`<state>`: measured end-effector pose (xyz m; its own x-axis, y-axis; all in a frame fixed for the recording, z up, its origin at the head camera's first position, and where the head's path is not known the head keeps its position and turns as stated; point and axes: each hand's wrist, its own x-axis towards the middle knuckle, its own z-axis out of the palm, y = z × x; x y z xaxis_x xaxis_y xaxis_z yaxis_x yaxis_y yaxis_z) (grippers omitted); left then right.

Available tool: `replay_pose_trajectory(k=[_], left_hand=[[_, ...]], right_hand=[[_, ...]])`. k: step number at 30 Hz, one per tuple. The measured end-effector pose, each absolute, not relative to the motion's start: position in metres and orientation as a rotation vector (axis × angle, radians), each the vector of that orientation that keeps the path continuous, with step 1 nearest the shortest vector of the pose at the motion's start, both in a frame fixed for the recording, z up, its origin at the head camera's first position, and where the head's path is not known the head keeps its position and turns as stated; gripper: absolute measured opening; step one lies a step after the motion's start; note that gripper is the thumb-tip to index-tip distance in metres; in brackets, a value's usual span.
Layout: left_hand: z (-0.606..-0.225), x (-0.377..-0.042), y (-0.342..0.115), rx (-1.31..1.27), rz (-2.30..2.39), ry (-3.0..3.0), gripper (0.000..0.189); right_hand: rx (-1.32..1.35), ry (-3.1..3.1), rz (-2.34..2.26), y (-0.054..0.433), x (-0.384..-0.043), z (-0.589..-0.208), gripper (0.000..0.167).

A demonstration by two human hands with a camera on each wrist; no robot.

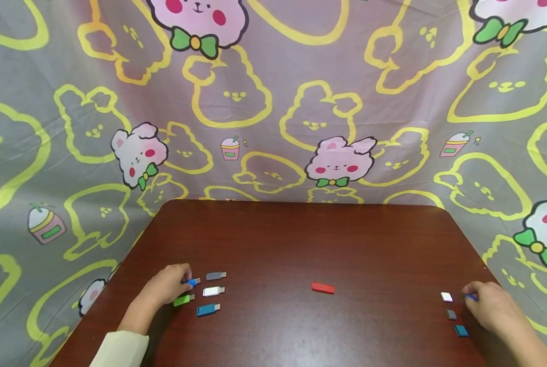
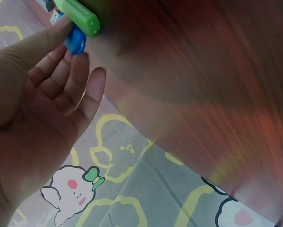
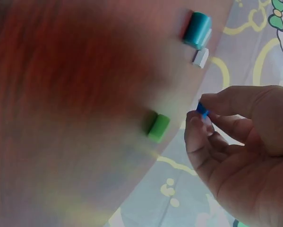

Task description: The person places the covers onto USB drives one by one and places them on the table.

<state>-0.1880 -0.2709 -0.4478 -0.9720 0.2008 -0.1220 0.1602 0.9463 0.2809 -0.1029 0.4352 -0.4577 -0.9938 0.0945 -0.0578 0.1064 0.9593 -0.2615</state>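
Note:
My left hand [image 1: 167, 283] pinches a blue USB stick [image 1: 192, 282], its metal plug pointing right. In the left wrist view the blue stick [image 2: 75, 41] sits between thumb and fingertips, beside a green USB stick [image 2: 82, 18]. Near that hand lie grey [image 1: 214, 276], white [image 1: 212, 291] and teal [image 1: 207, 310] USB sticks with bare plugs. On the right, my right hand [image 1: 492, 306] pinches a small blue cap [image 3: 202, 109] between thumb and forefinger. White [image 1: 446, 296], grey [image 1: 450, 314] and teal [image 1: 461, 331] caps lie left of it. A green cap [image 3: 158, 128] shows in the right wrist view.
A red USB stick [image 1: 323, 288], with no plug showing, lies near the middle of the brown table [image 1: 273, 244]. A printed cloth [image 1: 273, 102] hangs behind the table and along its sides.

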Motion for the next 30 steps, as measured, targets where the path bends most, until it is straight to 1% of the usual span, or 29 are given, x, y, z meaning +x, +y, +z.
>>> replay_pose_trajectory(k=[5, 13, 19, 25, 30], left_hand=[[-0.446, -0.188, -0.265, 0.301, 0.407, 3.024, 0.026], [-0.439, -0.188, -0.244, 0.362, 0.391, 3.050, 0.017], [-0.437, -0.185, -0.233, 0.368, 0.367, 3.076, 0.016], [-0.434, -0.182, -0.227, 0.391, 0.369, 3.077, 0.016], [-0.433, -0.181, -0.222, 0.430, 0.397, 3.091, 0.015]], right_hand=[[0.096, 3.174, -0.475, 0.425, -0.103, -0.450, 0.014], [0.015, 3.184, -0.529, 0.399, -0.106, -0.438, 0.014], [-0.006, 3.200, -0.518, 0.389, -0.105, -0.435, 0.011], [0.016, 3.205, -0.616, 0.382, -0.102, -0.436, 0.007], [0.010, 3.179, -0.634, 0.378, -0.103, -0.434, 0.008]])
